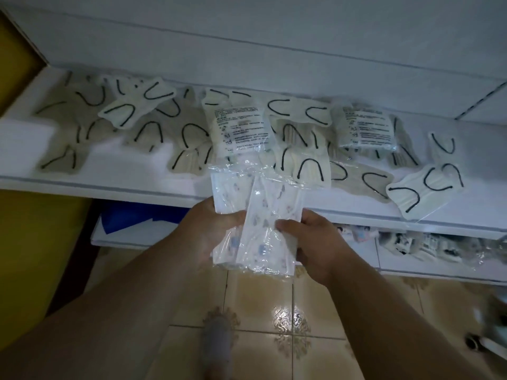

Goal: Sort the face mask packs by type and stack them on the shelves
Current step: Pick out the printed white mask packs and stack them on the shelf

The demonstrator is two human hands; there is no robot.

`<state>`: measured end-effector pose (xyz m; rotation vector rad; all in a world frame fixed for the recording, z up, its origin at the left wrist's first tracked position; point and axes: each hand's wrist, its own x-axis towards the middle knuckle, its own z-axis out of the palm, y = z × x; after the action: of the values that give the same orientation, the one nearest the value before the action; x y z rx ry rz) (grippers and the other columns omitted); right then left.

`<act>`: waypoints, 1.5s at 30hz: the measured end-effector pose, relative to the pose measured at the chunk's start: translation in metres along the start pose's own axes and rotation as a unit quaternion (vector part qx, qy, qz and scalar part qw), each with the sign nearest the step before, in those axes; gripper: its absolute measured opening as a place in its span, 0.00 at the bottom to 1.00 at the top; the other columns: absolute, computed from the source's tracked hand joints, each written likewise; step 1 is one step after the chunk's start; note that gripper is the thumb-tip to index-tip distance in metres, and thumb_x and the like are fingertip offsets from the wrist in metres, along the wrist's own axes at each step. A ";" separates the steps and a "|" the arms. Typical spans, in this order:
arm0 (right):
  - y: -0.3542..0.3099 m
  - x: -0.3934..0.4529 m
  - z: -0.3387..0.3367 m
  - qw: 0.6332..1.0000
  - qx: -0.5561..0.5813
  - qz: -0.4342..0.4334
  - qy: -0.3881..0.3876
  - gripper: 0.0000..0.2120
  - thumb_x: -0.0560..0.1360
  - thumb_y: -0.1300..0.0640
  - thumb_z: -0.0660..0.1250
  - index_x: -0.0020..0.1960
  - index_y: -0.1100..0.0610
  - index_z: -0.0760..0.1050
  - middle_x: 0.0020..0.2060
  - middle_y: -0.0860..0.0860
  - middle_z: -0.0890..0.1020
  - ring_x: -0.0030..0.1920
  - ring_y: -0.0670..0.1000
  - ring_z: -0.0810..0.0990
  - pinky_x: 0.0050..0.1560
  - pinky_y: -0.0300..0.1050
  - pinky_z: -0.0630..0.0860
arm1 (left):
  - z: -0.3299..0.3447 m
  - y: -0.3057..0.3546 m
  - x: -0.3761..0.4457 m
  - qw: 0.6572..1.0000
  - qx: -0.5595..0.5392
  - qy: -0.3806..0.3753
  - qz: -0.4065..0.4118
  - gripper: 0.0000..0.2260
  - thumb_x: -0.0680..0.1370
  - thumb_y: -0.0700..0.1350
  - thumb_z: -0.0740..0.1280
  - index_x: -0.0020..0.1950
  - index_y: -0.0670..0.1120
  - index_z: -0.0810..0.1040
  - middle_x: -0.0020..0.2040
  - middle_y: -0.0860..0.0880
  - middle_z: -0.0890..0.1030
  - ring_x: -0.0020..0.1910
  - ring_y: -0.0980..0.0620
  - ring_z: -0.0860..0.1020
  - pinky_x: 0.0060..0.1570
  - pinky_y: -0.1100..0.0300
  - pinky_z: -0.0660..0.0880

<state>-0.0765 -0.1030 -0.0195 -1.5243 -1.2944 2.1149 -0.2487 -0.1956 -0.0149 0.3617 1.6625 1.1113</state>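
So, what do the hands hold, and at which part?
Both hands hold clear mask packs: the left hand grips the left edge, the right hand the right edge, near the lower half.

I see mask packs (238, 127) spread across the top shelf (109, 185); more packs (428, 244) lie on the lower shelf (411, 266) underneath.
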 end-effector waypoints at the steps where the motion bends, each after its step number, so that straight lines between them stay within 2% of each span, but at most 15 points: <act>1: 0.005 -0.008 -0.001 1.000 -0.007 0.006 -0.015 0.09 0.74 0.61 0.73 0.54 0.58 0.82 0.46 0.54 0.87 0.46 0.55 0.85 0.49 0.52 0.81 | 0.004 -0.003 -0.009 1.000 -0.003 -0.012 0.002 0.14 0.65 0.51 0.81 0.49 0.54 0.86 0.49 0.50 0.87 0.49 0.47 0.86 0.57 0.43 0.80; 5: 0.018 -0.055 -0.021 0.997 0.073 0.006 0.021 0.07 0.74 0.64 0.73 0.52 0.62 0.82 0.47 0.59 0.86 0.44 0.57 0.85 0.45 0.50 0.81 | 0.027 -0.013 -0.053 0.994 -0.107 0.001 -0.021 0.08 0.81 0.50 0.68 0.56 0.48 0.80 0.44 0.51 0.85 0.39 0.55 0.84 0.38 0.61 0.81; 8: 0.017 -0.113 -0.044 0.987 0.158 0.001 0.035 0.04 0.76 0.67 0.70 0.49 0.61 0.82 0.45 0.58 0.87 0.42 0.55 0.87 0.39 0.46 0.82 | 0.047 -0.014 -0.102 0.989 -0.148 -0.005 -0.025 0.12 0.81 0.40 0.65 0.65 0.42 0.77 0.51 0.44 0.84 0.49 0.45 0.84 0.51 0.52 0.81; 10: 0.017 -0.157 -0.058 0.982 0.190 0.005 0.010 0.07 0.77 0.67 0.68 0.54 0.63 0.81 0.49 0.60 0.86 0.49 0.58 0.86 0.47 0.53 0.82 | 0.065 -0.015 -0.143 0.993 -0.117 -0.013 0.006 0.15 0.79 0.35 0.67 0.65 0.45 0.79 0.54 0.44 0.85 0.52 0.43 0.84 0.55 0.44 0.80; 13: 0.013 -0.222 -0.077 0.984 0.180 -0.013 -0.009 0.13 0.78 0.66 0.67 0.62 0.62 0.78 0.54 0.60 0.85 0.54 0.61 0.84 0.55 0.59 0.80 | 0.095 -0.007 -0.209 0.995 -0.088 -0.012 0.046 0.21 0.74 0.37 0.75 0.65 0.48 0.79 0.55 0.46 0.86 0.55 0.43 0.84 0.60 0.39 0.77; 15: 0.008 -0.258 -0.088 0.984 0.169 -0.046 0.015 0.13 0.77 0.66 0.68 0.62 0.60 0.78 0.54 0.58 0.85 0.54 0.61 0.84 0.59 0.63 0.78 | 0.111 -0.003 -0.248 0.993 -0.097 -0.023 0.060 0.21 0.73 0.38 0.76 0.65 0.48 0.78 0.56 0.46 0.85 0.56 0.44 0.84 0.61 0.40 0.77; 19: -0.008 -0.313 -0.106 0.978 0.194 -0.077 0.025 0.13 0.79 0.64 0.68 0.63 0.58 0.77 0.54 0.55 0.86 0.53 0.57 0.85 0.54 0.58 0.81 | 0.131 0.014 -0.317 0.982 -0.175 -0.030 0.068 0.12 0.82 0.41 0.65 0.64 0.50 0.78 0.56 0.47 0.86 0.55 0.46 0.84 0.56 0.48 0.79; 23: -0.032 -0.349 -0.106 0.982 0.173 -0.075 -0.014 0.16 0.79 0.61 0.67 0.66 0.56 0.75 0.57 0.54 0.85 0.59 0.58 0.83 0.64 0.63 0.75 | 0.129 0.041 -0.357 0.982 -0.164 -0.004 0.095 0.09 0.83 0.47 0.64 0.62 0.53 0.79 0.52 0.51 0.87 0.50 0.50 0.85 0.46 0.53 0.81; 29: -0.094 -0.382 -0.082 0.980 0.091 -0.174 -0.025 0.14 0.81 0.65 0.64 0.62 0.49 0.76 0.54 0.49 0.86 0.58 0.55 0.83 0.65 0.62 0.74 | 0.100 0.100 -0.390 0.983 -0.117 0.004 0.140 0.09 0.82 0.42 0.65 0.61 0.51 0.80 0.56 0.50 0.86 0.56 0.49 0.83 0.60 0.48 0.77; 31: -0.117 -0.388 -0.067 0.975 0.085 -0.205 -0.019 0.14 0.80 0.66 0.65 0.57 0.48 0.77 0.50 0.50 0.87 0.52 0.53 0.85 0.55 0.59 0.81 | 0.089 0.120 -0.394 0.980 -0.126 0.013 0.152 0.10 0.81 0.40 0.66 0.61 0.48 0.80 0.54 0.48 0.86 0.56 0.45 0.83 0.62 0.44 0.76; 33: -0.138 -0.389 -0.048 0.970 0.094 -0.224 -0.008 0.13 0.80 0.68 0.65 0.54 0.50 0.77 0.48 0.51 0.87 0.45 0.51 0.87 0.44 0.54 0.83 | 0.077 0.137 -0.394 0.975 -0.148 0.026 0.164 0.10 0.81 0.37 0.65 0.60 0.47 0.81 0.51 0.46 0.87 0.53 0.44 0.84 0.56 0.46 0.79; 36: -0.164 -0.378 -0.010 0.967 0.072 -0.244 0.003 0.12 0.80 0.67 0.64 0.53 0.52 0.80 0.47 0.51 0.87 0.50 0.55 0.86 0.58 0.61 0.79 | 0.049 0.159 -0.385 0.969 -0.171 0.037 0.177 0.12 0.79 0.35 0.65 0.58 0.46 0.82 0.50 0.43 0.86 0.50 0.41 0.85 0.52 0.44 0.81; 39: -0.185 -0.359 0.032 0.962 0.034 -0.271 0.026 0.12 0.80 0.66 0.63 0.51 0.52 0.81 0.46 0.49 0.87 0.51 0.52 0.85 0.62 0.59 0.77 | 0.011 0.178 -0.366 0.964 -0.173 0.073 0.190 0.11 0.79 0.36 0.66 0.58 0.47 0.82 0.49 0.44 0.87 0.48 0.41 0.85 0.52 0.41 0.81; 42: -0.204 -0.340 0.058 0.954 -0.004 -0.290 0.079 0.07 0.80 0.61 0.64 0.50 0.54 0.81 0.41 0.49 0.86 0.42 0.48 0.85 0.51 0.50 0.80 | -0.014 0.202 -0.344 0.963 -0.138 0.067 0.222 0.09 0.81 0.41 0.66 0.58 0.52 0.81 0.49 0.50 0.87 0.48 0.47 0.85 0.51 0.47 0.82; 45: -0.224 -0.333 0.067 0.946 0.007 -0.296 0.131 0.07 0.81 0.60 0.63 0.51 0.52 0.79 0.41 0.50 0.86 0.43 0.51 0.84 0.41 0.45 0.79 | -0.024 0.229 -0.326 0.961 -0.100 0.051 0.253 0.11 0.80 0.40 0.69 0.59 0.52 0.81 0.50 0.50 0.87 0.50 0.48 0.85 0.54 0.45 0.81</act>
<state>-0.0556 -0.2155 0.3706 -1.1596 -1.4073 1.4882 -0.2032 -0.3151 0.3630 0.6286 1.5678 1.6885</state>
